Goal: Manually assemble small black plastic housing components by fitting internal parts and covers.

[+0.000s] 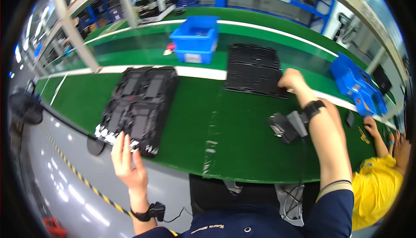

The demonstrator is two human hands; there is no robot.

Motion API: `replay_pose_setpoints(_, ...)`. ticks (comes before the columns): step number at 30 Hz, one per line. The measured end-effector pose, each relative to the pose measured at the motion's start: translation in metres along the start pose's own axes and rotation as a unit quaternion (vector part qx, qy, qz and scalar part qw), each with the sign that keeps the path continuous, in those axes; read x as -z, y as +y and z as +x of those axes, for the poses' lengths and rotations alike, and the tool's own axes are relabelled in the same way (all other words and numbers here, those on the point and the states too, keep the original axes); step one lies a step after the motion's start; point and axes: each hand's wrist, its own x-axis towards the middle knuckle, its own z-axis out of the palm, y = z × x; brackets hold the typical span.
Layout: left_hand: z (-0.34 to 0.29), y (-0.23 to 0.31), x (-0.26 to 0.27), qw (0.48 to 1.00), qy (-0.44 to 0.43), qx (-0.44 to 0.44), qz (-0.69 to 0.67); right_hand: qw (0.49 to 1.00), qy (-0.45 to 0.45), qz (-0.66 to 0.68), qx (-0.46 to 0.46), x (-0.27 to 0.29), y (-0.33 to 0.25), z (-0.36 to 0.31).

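Two grips (131, 169) (293, 79) by two panels (139, 103) (252, 70)

Black wristbands (157, 211), one seemingly cabled, accompany a navy shirt (271, 218).

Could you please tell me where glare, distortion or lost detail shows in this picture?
In the head view, light streaks glare off the grey floor at lower left; in the head view, the near edge of the green table bows with the fisheye; in the head view, fine detail on the black panel is hard to make out.
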Motion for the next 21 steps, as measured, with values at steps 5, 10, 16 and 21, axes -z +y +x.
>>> replay_pose_setpoints(5,-0.005,-0.005,0.009,0.998,0.066,-0.005,-0.008,0.975,-0.129,0.163,-0.083,-0.007,0.017,0.027)
replay_pose_setpoints(10,-0.007,-0.016,0.014,0.997,0.081,0.016,-0.002,0.939,-0.195,0.25,-0.132,0.009,0.032,0.031)
replay_pose_setpoints(16,-0.007,-0.015,0.014,0.996,0.081,0.026,-0.017,0.796,-0.174,0.578,-0.044,0.032,0.06,0.032)
replay_pose_setpoints(21,0.006,0.003,0.004,0.991,0.037,0.039,-0.12,0.753,-0.13,0.641,0.074,0.085,0.036,-0.086)
